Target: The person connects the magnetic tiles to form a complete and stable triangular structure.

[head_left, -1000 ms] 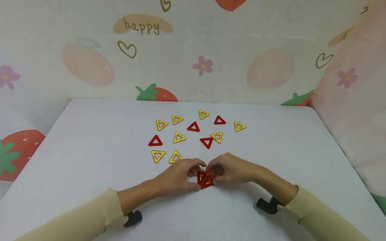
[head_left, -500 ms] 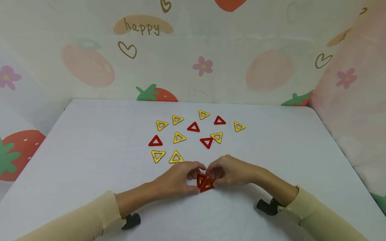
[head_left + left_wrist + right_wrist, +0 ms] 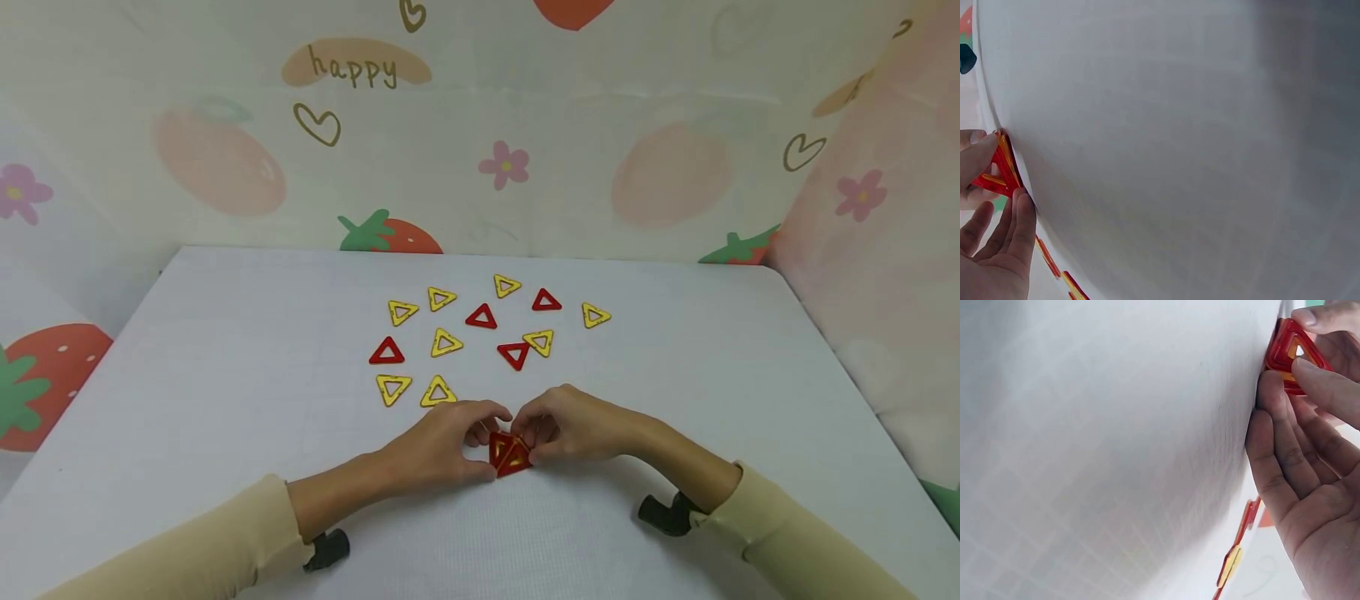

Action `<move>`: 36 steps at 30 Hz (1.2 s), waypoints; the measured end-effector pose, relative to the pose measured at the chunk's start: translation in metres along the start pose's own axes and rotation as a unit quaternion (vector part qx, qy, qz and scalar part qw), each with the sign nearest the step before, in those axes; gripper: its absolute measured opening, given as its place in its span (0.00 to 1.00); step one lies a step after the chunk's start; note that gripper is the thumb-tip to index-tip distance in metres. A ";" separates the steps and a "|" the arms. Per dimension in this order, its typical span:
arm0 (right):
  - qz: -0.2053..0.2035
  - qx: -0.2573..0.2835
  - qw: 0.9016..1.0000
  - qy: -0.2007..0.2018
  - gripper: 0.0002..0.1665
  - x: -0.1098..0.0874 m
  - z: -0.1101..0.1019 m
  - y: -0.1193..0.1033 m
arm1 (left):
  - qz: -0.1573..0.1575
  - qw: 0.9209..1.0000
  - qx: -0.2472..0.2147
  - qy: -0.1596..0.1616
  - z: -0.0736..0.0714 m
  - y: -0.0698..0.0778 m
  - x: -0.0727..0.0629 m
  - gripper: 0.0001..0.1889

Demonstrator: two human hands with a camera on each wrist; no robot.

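Note:
Red triangular tiles with yellow showing through stand joined in a small pyramid-like shape (image 3: 512, 455) on the white table, between both hands. My left hand (image 3: 441, 450) holds its left side, thumb at the lower corner and other fingers behind. On the opposite side, my right hand (image 3: 576, 427) pinches it between thumb and fingers. In the right wrist view, the right thumb lies over one triangular face (image 3: 1282, 350). The left wrist view has the fingertips of the left hand (image 3: 1007, 250) at the shape's lower edge. Its far faces are hidden by the fingers.
Loose yellow triangles (image 3: 447, 342) and red triangles (image 3: 387, 352) lie flat beyond the hands. One red triangle (image 3: 510, 353) touches a yellow triangle (image 3: 548, 343). The white table (image 3: 247, 350) ends at a patterned cloth backdrop (image 3: 570, 108).
Both hands and the tile shape have shifted slightly toward the near edge since the first frame. The grips look the same, and the loose triangles lie where they were.

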State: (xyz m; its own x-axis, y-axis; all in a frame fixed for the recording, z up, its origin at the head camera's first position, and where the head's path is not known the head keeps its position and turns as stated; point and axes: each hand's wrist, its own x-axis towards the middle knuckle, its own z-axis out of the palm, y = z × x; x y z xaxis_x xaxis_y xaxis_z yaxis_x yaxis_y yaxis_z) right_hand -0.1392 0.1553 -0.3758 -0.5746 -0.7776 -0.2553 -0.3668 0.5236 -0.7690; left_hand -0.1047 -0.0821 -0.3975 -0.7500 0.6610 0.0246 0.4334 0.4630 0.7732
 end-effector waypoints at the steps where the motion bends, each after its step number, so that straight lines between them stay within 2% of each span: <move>1: 0.000 0.000 1.000 0.000 0.15 0.000 0.000 0.000 | 0.001 1.000 -0.001 0.000 0.000 0.000 0.000 0.28; 13: -0.009 -0.014 1.000 -0.007 0.15 0.001 -0.002 0.001 | 0.009 1.000 -0.002 -0.001 -0.002 -0.003 0.000 0.29; 21: -0.010 -0.019 1.000 -0.005 0.15 0.002 -0.004 0.003 | -0.021 1.000 -0.008 0.007 -0.010 -0.010 -0.006 0.28; 28: 0.008 -0.037 0.999 0.018 0.15 0.004 -0.010 0.006 | -0.033 0.999 0.011 0.027 -0.016 -0.015 -0.009 0.27; 36: 0.004 -0.053 0.996 0.077 0.15 0.010 -0.020 0.016 | -0.045 0.996 0.032 0.070 -0.025 -0.020 -0.009 0.28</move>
State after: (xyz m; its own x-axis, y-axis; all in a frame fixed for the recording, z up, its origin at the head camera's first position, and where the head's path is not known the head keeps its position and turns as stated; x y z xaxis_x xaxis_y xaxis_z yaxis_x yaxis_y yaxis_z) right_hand -0.1651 0.1631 -0.3788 -0.6798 -0.7151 -0.1627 -0.4318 0.5696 -0.6993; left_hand -0.1196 -0.1120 -0.3971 -0.8479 0.5278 0.0490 0.3886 0.5561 0.7346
